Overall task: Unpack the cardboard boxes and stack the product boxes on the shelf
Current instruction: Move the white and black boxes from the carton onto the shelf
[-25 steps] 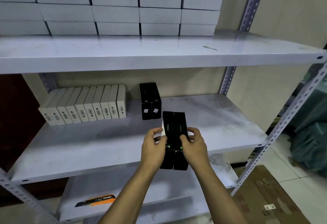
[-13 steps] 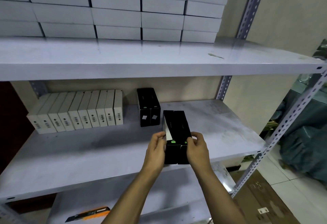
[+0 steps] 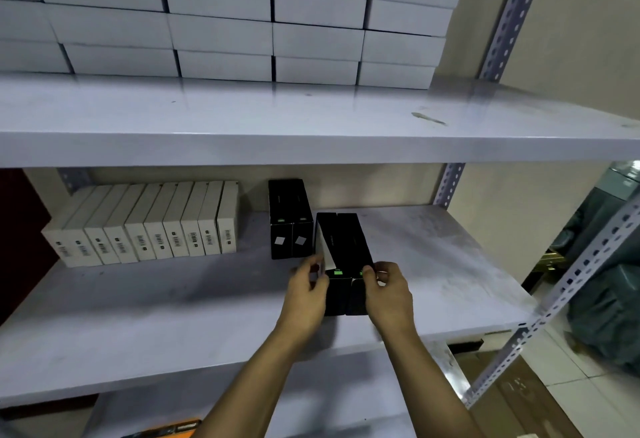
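Two black product boxes point(image 3: 346, 250) with small green labels are held side by side over the middle shelf point(image 3: 173, 320). My left hand point(image 3: 306, 294) grips their left side and my right hand point(image 3: 389, 294) grips their right side, near the front ends. Just behind and to the left, two more black boxes point(image 3: 290, 216) stand on the shelf against the back wall. The held pair's far end is close to them but apart.
A row of several white boxes point(image 3: 149, 229) stands at the shelf's left. Stacked white cartons point(image 3: 221, 18) fill the top shelf. An orange utility knife point(image 3: 166, 430) lies on the lower shelf. A flat cardboard box point(image 3: 519, 396) lies on the floor, right.
Both hands have carried the two black boxes forward and deeper onto the middle shelf, closer to the two black boxes standing at the back.
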